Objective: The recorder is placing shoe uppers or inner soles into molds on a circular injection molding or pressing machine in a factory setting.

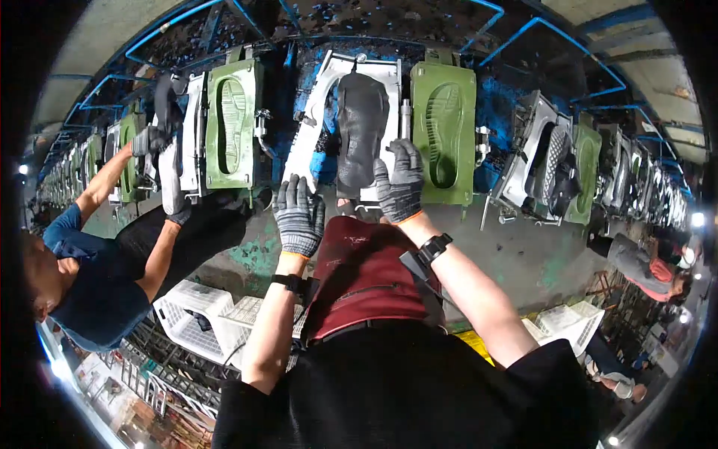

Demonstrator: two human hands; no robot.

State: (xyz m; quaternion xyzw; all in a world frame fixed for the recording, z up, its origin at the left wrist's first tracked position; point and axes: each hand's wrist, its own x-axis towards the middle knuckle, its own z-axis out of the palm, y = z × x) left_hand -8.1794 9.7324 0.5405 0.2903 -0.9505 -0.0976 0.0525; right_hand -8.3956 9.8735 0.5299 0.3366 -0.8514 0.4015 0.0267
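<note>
Left hand (300,215) lies flat, fingers extended, at the near-left part of the white frame (305,146); right hand (402,182), thumb spread, is at its near-right. The black shoe form (362,127) lies between the frame's sides; even, two-sided handling should keep it centred.

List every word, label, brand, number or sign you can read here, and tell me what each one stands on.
None can be read anywhere in this picture.
Maroon garment: small pale marks, too small to make out.
Black shoe-shaped piece: no readable marking.
Green plate just right of it: ridges in the sole-shaped hollow, no readable lettering.
Far machines and background: too small or blurred to tell.
</note>
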